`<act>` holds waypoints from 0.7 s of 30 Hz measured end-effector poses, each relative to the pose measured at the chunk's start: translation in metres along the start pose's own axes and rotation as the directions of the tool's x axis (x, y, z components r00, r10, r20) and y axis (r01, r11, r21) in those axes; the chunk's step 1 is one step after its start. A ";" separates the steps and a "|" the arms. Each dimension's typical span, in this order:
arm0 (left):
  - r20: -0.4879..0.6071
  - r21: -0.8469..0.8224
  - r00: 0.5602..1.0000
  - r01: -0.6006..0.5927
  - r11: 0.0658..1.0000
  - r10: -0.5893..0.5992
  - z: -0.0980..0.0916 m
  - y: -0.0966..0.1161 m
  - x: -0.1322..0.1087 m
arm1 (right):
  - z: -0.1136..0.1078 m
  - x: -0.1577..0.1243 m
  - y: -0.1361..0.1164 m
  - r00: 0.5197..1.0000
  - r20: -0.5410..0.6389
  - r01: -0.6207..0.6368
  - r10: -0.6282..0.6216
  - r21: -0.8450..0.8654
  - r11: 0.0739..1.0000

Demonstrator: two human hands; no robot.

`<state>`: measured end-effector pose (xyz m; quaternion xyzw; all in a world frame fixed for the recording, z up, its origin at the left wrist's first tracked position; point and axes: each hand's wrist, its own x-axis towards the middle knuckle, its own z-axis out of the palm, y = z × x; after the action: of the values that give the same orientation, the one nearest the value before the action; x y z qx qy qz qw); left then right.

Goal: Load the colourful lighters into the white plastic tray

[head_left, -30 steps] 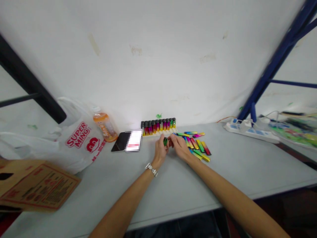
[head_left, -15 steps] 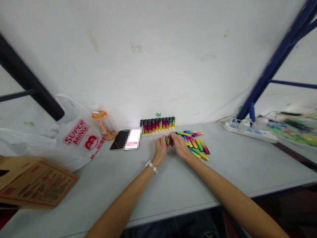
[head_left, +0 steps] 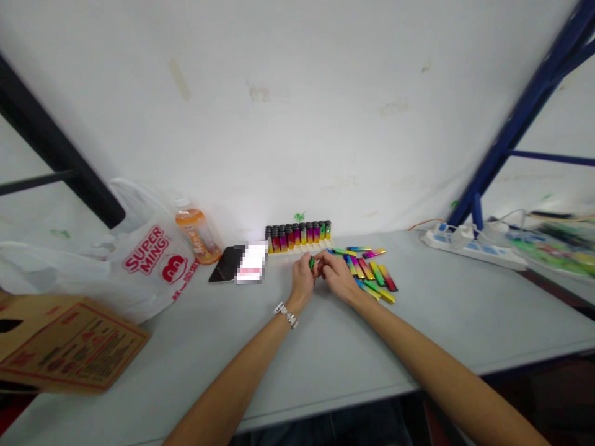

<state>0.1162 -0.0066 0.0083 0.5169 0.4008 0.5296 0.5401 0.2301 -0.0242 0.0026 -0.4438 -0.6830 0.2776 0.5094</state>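
Both left hand (head_left: 303, 283) and right hand (head_left: 338, 276) pinching green lighter (head_left: 311, 264), bag (head_left: 139, 285) printed SUPER MING

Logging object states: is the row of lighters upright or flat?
Upright: the lighters stand side by side in a pale tray, dark caps on top.

Two arms in view, both bare from hand to lower edge of frame. Left hand (head_left: 303, 282) and right hand (head_left: 338, 277) bare too. Left wrist carries a bracelet (head_left: 285, 315): silver-coloured, linked metal, glinting, sitting close behind the hand. Whether it bears a watch face, too small to tell.
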 end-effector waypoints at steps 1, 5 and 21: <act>-0.012 0.027 1.000 -0.024 0.999 0.025 0.000 -0.001 0.001 | 0.000 0.000 0.000 1.000 0.004 -0.002 0.002 0.002 1.000; -0.003 0.051 0.998 -0.058 0.997 0.058 -0.001 -0.003 0.003 | 0.001 0.000 0.000 1.000 0.014 -0.009 0.009 -0.003 1.000; 0.167 -0.233 0.972 0.202 0.951 -0.166 0.003 0.005 -0.003 | -0.006 0.002 -0.024 0.994 -0.080 0.065 -0.069 -0.059 0.996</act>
<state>0.1183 -0.0105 0.0134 0.4428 0.3373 0.4836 0.6755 0.2276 -0.0338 0.0255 -0.4457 -0.6836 0.2227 0.5333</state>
